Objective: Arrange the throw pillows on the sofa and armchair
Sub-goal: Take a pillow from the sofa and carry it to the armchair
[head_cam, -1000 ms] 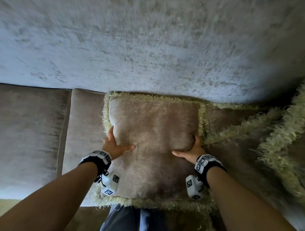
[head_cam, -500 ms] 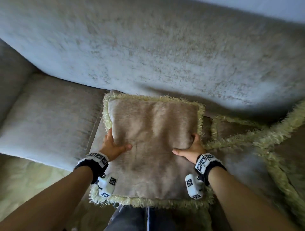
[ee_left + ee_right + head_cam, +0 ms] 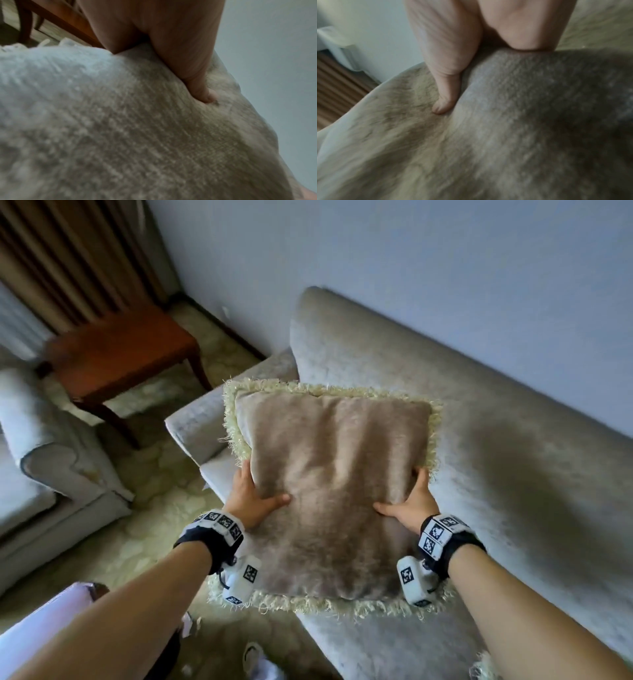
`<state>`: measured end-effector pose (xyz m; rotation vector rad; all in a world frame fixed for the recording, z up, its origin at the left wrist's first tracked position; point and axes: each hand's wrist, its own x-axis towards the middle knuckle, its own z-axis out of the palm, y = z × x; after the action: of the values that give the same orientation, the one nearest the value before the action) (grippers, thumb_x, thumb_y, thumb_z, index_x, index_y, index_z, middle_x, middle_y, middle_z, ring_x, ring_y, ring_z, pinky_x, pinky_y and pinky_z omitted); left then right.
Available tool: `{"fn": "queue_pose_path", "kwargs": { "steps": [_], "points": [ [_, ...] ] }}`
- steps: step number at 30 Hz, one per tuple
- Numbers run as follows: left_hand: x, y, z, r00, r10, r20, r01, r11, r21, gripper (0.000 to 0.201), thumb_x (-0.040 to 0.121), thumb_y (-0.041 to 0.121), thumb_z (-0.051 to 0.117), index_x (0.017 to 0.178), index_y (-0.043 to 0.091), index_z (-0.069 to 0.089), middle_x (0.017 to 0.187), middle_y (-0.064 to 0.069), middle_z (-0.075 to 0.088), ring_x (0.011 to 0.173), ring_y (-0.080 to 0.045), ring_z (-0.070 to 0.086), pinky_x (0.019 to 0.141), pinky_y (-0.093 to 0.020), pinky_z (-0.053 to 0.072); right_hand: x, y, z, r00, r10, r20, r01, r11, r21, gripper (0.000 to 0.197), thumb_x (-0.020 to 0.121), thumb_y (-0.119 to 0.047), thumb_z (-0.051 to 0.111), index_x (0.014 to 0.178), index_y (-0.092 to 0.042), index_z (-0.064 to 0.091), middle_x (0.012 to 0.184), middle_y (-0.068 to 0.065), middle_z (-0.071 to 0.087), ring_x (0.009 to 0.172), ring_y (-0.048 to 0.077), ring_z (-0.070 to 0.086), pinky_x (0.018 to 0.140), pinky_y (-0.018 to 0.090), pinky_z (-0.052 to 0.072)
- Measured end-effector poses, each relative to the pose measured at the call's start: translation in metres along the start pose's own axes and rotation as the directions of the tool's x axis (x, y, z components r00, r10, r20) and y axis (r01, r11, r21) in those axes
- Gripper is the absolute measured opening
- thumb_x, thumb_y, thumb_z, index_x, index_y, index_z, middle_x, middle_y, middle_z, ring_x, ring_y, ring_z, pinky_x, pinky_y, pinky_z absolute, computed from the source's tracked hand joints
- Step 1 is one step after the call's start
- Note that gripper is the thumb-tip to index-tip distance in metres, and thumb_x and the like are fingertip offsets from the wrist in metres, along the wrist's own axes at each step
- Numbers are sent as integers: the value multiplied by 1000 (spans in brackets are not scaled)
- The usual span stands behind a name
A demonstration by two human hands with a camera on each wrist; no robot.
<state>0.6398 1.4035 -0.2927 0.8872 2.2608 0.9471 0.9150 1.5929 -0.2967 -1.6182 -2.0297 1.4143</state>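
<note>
Head view: left hand point(image 3: 249, 501) and right hand point(image 3: 409, 506) clamp pillow point(image 3: 334, 491) sides, thumbs on top, over sofa point(image 3: 496, 457) left end.

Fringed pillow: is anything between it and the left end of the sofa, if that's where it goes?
Nothing visible. Both the left hand and the right hand grip the fringed pillow directly, and it is held over the sofa by its armrest, where bare upholstery shows. The seat under the pillow is hidden.
</note>
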Motion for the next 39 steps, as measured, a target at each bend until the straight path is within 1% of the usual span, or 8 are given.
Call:
{"fn": "queue_pose_path", "kwargs": {
  "steps": [5,12,18,25,28,31,35,39],
  "points": [
    [14,-42,-140,978,-12,-210,-5,997,-80,122,54,51,90,150,21,22,136,-7,40,133,-26,39,114,-41,32,12,-141,81,980,-195,40,197,980,-44,118,57,-34,95,144,-27,17,140,7,51,114,31,59,98,41,48],
    [28,-121,-327,898,-52,-438,8,995,-102,120,50,59,89,146,27,24,132,-2,41,127,-23,45,110,-43,38,20,-313,221,912,-387,136,395,918,-32,119,51,-40,96,142,-30,20,142,7,49,121,31,55,104,48,45],
    [33,-182,-427,841,-98,-532,55,994,-96,117,49,65,85,142,31,23,135,-4,45,126,-24,47,108,-46,40,31,-419,317,843,-482,237,506,861,-49,119,51,-38,96,142,-26,20,143,7,48,123,31,53,106,46,41],
    [53,-257,-513,789,-178,-587,149,984,-98,124,45,76,73,144,22,19,132,-8,47,124,-25,48,107,-43,41,71,-515,443,734,-528,428,613,786,-82,119,51,-42,96,142,-25,20,140,5,49,125,31,51,106,45,40],
    [60,-288,-550,731,-204,-651,178,978,-107,122,47,74,73,143,15,26,131,-7,47,122,-22,48,106,-38,40,92,-555,510,663,-542,517,647,762,-32,123,46,-46,96,141,-32,17,140,5,50,124,29,53,106,45,42],
    [55,-323,-581,657,-273,-703,228,960,-160,115,48,71,76,138,16,31,127,-4,50,121,-22,49,105,-41,41,100,-595,578,600,-508,618,683,727,-67,127,47,-50,95,143,-31,14,139,5,53,119,31,57,102,42,45],
    [30,-364,-609,515,-405,-755,316,909,-272,118,44,71,73,139,14,31,124,-2,42,120,-15,41,103,-28,34,90,-643,669,455,-501,736,755,656,-21,127,46,-48,95,143,-28,16,138,7,54,118,31,57,102,44,46],
    [-4,-413,-630,361,-536,-763,413,826,-385,119,44,73,75,139,17,31,123,-9,42,117,-23,45,105,-33,38,61,-669,760,339,-465,818,811,584,-4,131,46,-51,94,146,-27,13,141,9,51,122,32,54,104,41,43]
  ]
}}
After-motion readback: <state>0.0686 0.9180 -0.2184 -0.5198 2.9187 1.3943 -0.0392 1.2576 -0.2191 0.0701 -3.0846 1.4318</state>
